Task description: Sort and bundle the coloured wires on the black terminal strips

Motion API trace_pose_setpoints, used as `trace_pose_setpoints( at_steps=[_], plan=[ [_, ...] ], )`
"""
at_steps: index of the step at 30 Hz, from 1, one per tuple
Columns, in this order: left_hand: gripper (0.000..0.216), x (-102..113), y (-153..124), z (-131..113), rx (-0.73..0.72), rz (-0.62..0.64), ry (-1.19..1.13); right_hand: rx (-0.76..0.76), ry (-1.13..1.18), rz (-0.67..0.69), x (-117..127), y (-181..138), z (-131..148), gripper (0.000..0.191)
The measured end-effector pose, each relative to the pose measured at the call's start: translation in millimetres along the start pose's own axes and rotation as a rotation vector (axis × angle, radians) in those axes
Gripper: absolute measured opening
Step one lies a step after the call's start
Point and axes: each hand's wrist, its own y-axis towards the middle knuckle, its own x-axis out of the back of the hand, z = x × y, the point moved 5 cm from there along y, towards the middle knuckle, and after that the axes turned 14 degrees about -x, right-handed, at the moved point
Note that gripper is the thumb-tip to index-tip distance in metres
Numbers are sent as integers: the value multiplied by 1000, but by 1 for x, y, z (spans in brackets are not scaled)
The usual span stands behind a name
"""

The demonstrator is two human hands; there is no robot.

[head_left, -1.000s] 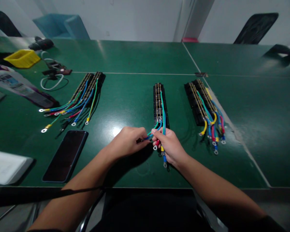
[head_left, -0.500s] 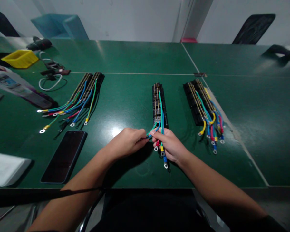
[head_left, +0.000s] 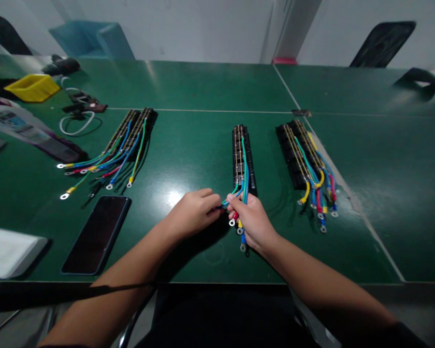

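Observation:
A black terminal strip (head_left: 239, 152) with brass-coloured rails lies lengthwise in front of me, its coloured wires running toward my hands. My left hand (head_left: 199, 208) is closed around the ends of a green and a blue wire (head_left: 225, 203) bent off to the left; the tips are hidden in the fingers. My right hand (head_left: 253, 218) pinches the wires with its thumb on top. Below it hang ring terminals (head_left: 242, 247) with red, yellow and blue sleeves.
Two wired terminal strips (head_left: 130, 130) lie to the left, two more (head_left: 299, 150) to the right. A phone (head_left: 97, 235), a white box (head_left: 12, 251), a large bottle (head_left: 29, 128) and a yellow bin (head_left: 32, 88) occupy the table's left side.
The strip has shifted slightly right in view. The hanging ring terminals have swung a little left beneath my right hand. Both hands keep their grip.

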Motion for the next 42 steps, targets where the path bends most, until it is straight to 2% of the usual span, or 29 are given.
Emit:
trace_pose_setpoints(
  at_steps=[6, 13, 17, 21, 26, 33, 42],
  plan=[
    [22, 0, -1, 0, -3, 49, 118, 21, 52, -30, 1, 0, 0, 24],
    [26, 1, 1, -4, -36, 97, 237, -48, 46, 51, -1, 1, -1, 25],
    [24, -1, 2, -4, 2, 133, 132, -80, 19, 114, -2, 3, 0, 23],
    [23, -2, 3, -4, 14, 107, -14, -112, 17, 148, -3, 4, 0, 20],
    [18, 3, 4, -3, 40, 27, -97, -87, 31, 103, -2, 4, 0, 23],
    [11, 4, 4, -4, 50, 12, -175, -59, 30, 85, -2, 4, 0, 24],
    [21, -3, 4, -6, 65, 101, -199, -93, 21, 82, -3, 3, 1, 19]
  ],
)
